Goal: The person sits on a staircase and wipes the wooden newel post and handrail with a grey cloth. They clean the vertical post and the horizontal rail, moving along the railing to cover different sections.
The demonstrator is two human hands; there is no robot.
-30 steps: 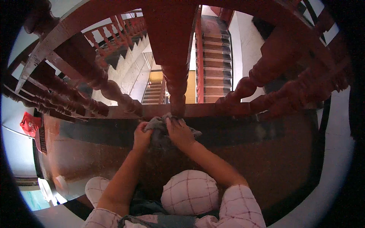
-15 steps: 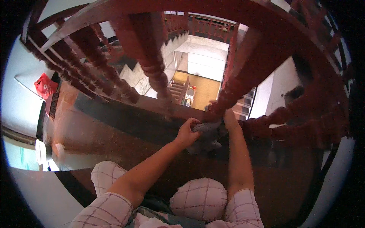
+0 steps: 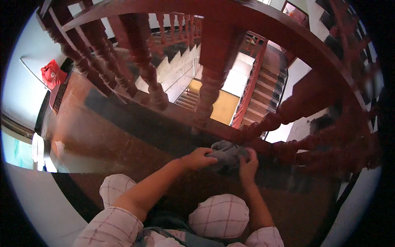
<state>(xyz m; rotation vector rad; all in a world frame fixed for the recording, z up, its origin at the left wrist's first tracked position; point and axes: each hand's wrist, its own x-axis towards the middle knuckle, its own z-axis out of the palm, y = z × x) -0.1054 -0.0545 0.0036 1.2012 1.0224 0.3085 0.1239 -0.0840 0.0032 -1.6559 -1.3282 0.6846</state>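
My left hand grips a bunched grey cloth from the left, its fingers curled round the edge. My right hand holds the cloth's other side between thumb and fingers. The cloth is at the foot of the dark red turned balusters, just on my side of their bottom rail. A thicker square-topped post stands beyond it. Beneath my arms is the brown landing floor with a dark band along the railing. My knees, in checked cloth, rest on this floor close behind my hands.
A curved handrail arches over the balusters. Through them a stairwell drops away, with steps on the right and a yellow lower floor. At the left a red bag and a broom lean by the wall, near a white object.
The view has turned and shifted. My hands and the cloth moved rightward along the railing; over the last half second they drew back toward me, my right hand coming down from beside a baluster.
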